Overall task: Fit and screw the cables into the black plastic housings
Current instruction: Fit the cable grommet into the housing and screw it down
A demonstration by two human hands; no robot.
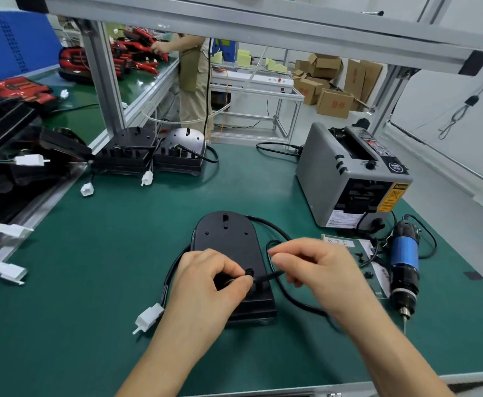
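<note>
On a green mat lies a black housing — the left hand pinches a cable at its near end, the right hand holding the cable's lead. An electric screwdriver lies to the right — beside a grey dispenser.

Bright, even light is coming from overhead and is filling the whole scene. Only soft, short shadows are forming under the black housing and the right hand. Glare is showing on the silver housing cover and on the far surface. The wide-angle lens is bending the aluminium frame and the edges of the near surface. Motion blur is softening the right wrist, and the cartons behind are rendering slightly soft.
</note>
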